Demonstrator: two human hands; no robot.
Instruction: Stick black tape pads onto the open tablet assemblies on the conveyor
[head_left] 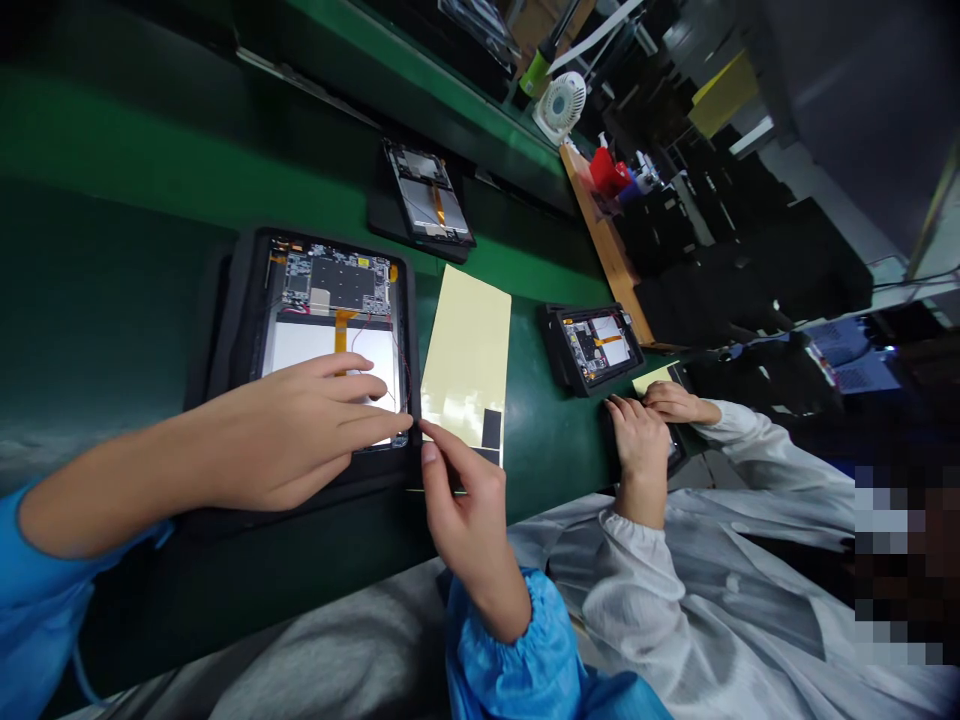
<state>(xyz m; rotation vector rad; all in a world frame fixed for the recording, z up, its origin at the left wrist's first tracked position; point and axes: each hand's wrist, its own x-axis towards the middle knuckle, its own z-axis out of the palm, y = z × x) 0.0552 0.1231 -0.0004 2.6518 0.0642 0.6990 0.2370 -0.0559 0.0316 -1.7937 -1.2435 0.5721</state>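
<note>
1. Right in the thick of it lay an opened, flat rectangular tablet device [352, 285], with a dark circuit board, an orange ribbon and a bright white panel, set inside a black, thick-rimmed holder [409, 300] on the glossy dark green counter [547, 440].
2. Across it, palm down, stretched the left hand [292, 430], its grip loose and well open, fingers apart over the white panel, one fingertip right at the holder's right rim; nothing showed in its hold.
3. And there to meet it was the right hand [469, 495], thumb and forefinger close together at that same rim, the forefinger just beside the left hand's fingertip; whether its grip had pinched anything small, one could not tell.
4. Just beside the holder lay a glossy, pale yellow rectangular sheet [465, 350], a small black rectangle [492, 428] near its lower corner.
5. Farther back, a second opened tablet [420, 190] rested tilted on a flat black piece [379, 215].
6. Over to the right, a third opened tablet [596, 345] sat in its own black holder.
7. Near that one, a co-worker in pale grey sleeves [637, 580] had both hands over a mostly hidden dark item!
8. Behind stood a small white fan [562, 105].
</note>
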